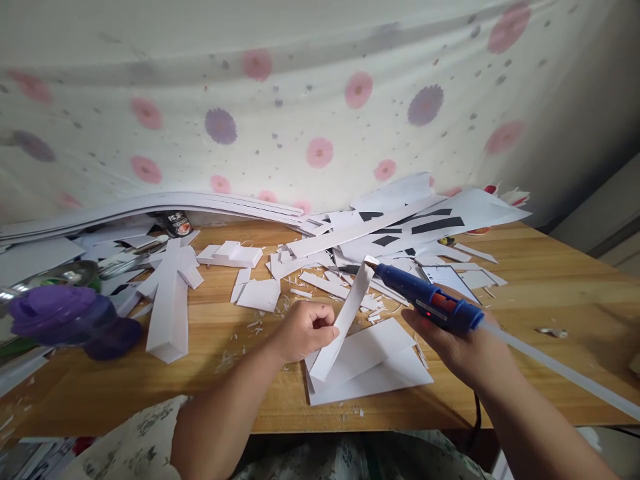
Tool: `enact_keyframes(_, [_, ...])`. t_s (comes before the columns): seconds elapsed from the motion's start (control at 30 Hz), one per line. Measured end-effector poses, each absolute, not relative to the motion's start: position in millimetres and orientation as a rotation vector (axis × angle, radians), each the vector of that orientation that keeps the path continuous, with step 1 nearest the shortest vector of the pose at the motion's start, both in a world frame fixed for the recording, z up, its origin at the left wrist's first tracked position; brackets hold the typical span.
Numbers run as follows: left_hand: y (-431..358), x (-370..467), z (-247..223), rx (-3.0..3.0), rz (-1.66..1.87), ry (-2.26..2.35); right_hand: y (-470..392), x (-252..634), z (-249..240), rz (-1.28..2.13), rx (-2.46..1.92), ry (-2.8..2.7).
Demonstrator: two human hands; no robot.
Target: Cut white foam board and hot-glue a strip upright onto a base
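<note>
Between the thumb and curled fingers of my left hand (pixel 306 331) is a long, narrow white foam board strip (pixel 345 327), tilted with its far end raised. My right hand (pixel 465 350) grips a blue hot glue gun (pixel 425 293), a red light showing on its side and a long glue stick (pixel 555 362) sticking out of its back. The gun's nozzle is at the strip's upper end; whether they touch I cannot tell. Under the strip, white board sheets (pixel 385 373) lie on the wooden table (pixel 280 407).
A white box-shaped board model (pixel 170 313) and a purple-lidded bottle (pixel 55 313) stand at the left. White and black offcuts (pixel 420 223) are heaped at the back. A phone (pixel 450 280) lies behind the glue gun, and an earbud (pixel 551 332) lies at the right.
</note>
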State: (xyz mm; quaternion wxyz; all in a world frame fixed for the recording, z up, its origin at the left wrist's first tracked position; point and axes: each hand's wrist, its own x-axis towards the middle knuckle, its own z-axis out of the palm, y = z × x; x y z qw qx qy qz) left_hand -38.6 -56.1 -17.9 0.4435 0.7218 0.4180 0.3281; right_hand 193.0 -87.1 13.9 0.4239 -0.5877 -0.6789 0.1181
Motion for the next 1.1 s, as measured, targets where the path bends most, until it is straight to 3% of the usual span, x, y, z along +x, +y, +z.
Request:
enact_keyframes(0.43, [-55.9,-38.7,-19.7,1.781,0.831,1.036,-83.3,198.6,6.1,0.216,-1.409,-1.736])
enact_keyframes(1.1, [-52.6,-36.6,-32.6,1.454,0.986,1.058,-112.5,175.6,-17.4,0.359,-1.230,-1.865])
